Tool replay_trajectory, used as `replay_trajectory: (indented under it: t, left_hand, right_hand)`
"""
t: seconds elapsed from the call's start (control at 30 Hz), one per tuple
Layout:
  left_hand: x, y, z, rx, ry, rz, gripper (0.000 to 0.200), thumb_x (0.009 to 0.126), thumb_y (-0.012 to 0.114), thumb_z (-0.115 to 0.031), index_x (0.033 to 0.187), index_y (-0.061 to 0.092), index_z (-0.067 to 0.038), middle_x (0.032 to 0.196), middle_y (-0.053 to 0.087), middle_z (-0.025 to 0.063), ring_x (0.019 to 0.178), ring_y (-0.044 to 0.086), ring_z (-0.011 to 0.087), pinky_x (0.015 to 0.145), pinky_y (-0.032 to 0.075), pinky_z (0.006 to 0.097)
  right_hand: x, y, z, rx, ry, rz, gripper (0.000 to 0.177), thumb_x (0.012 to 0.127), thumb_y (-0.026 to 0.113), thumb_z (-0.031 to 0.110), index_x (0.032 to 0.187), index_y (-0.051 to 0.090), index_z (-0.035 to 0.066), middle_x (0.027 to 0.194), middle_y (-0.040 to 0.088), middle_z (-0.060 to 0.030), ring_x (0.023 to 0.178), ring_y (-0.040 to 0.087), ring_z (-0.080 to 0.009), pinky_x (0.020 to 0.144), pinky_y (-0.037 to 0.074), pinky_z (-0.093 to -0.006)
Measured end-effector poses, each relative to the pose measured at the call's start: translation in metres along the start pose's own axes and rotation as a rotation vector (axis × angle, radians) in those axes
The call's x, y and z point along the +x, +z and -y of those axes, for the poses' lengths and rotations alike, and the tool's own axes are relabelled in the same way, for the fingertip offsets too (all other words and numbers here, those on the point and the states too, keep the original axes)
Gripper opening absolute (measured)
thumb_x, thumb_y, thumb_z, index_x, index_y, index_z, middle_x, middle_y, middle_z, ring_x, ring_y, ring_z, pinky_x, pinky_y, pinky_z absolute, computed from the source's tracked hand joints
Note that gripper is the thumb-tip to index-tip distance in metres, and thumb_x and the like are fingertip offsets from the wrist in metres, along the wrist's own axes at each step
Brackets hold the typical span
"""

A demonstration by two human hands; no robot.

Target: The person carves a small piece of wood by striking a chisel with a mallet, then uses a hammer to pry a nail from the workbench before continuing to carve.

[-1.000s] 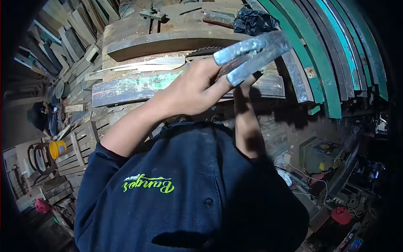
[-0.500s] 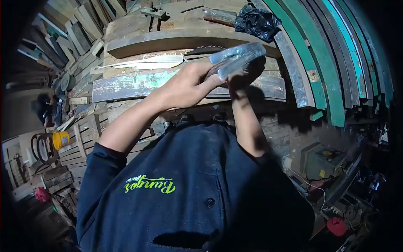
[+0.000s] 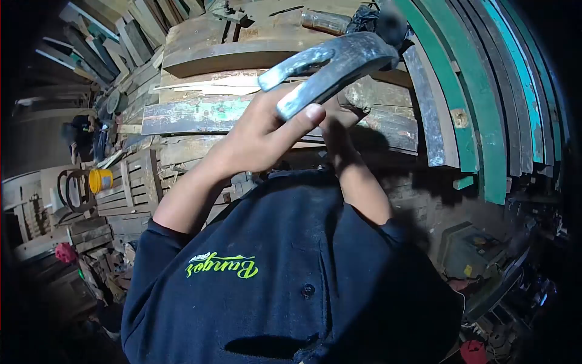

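Note:
A worn metal claw hammer (image 3: 345, 64) is raised close to the camera, its forked claw pointing left and its striking face to the right. My left hand (image 3: 267, 130) is closed on it, the thumb pressed along the side near the claw. Behind and below the hammer head, my right hand (image 3: 341, 118) is partly shadowed and looks curled against the hammer; most of its fingers are hidden. The hammer's handle is out of sight. Beneath the hands lies a board with flaking pale green paint (image 3: 194, 115).
A curved plank (image 3: 242, 54) lies on the bench, with a clear bottle (image 3: 324, 22) and a black plastic bag (image 3: 364, 18) beyond. Long green boards (image 3: 473, 91) stand at right. A yellow bucket (image 3: 100, 181) and another person (image 3: 82, 136) are at left.
The hammer has turned and come nearer the camera, so its claw now reaches left and the fork shows plainly. Both hands stay close together at it. The view has shifted slightly.

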State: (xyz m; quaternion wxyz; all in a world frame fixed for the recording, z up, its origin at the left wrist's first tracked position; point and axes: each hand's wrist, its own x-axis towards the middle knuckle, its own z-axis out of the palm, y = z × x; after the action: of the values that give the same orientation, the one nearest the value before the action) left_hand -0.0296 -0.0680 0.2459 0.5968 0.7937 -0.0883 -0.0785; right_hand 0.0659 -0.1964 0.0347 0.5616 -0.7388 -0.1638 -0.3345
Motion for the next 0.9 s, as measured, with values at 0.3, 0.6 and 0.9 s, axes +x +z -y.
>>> replay_trajectory:
  t: [0.3,0.6,0.9]
  left_hand:
    - [-0.003,0.032,-0.017,0.038,-0.213,-0.03,0.035,0.1,0.054,-0.03,0.11,0.063,0.003,0.077,0.064,0.0137,0.066,0.054,0.0248,0.067,0.047,0.0378]
    - [-0.005,0.051,0.002,0.365,0.039,-0.177,0.03,0.097,0.06,-0.024,0.111,0.063,0.003,0.058,0.053,0.0169,0.05,0.048,0.0251,0.053,0.041,0.0368]
    - [-0.006,0.071,-0.015,0.268,-0.107,-0.096,0.034,0.099,0.056,-0.03,0.106,0.062,0.003,0.068,0.059,0.0211,0.061,0.062,0.0302,0.062,0.047,0.0416]
  right_hand:
    - [-0.004,-0.008,-0.006,-0.031,-0.032,0.045,0.026,0.084,0.067,0.001,0.108,0.056,0.0,0.09,0.062,-0.0051,0.085,0.059,-0.0142,0.083,0.047,-0.0307]
    - [-0.01,-0.013,-0.009,-0.034,-0.049,0.066,0.027,0.084,0.067,0.002,0.109,0.056,-0.001,0.091,0.062,-0.0054,0.087,0.058,-0.0147,0.084,0.047,-0.0312]
    - [-0.017,-0.025,-0.012,-0.047,-0.053,0.101,0.028,0.085,0.066,0.002,0.11,0.055,-0.001,0.091,0.062,-0.0057,0.088,0.058,-0.0153,0.086,0.046,-0.0317]
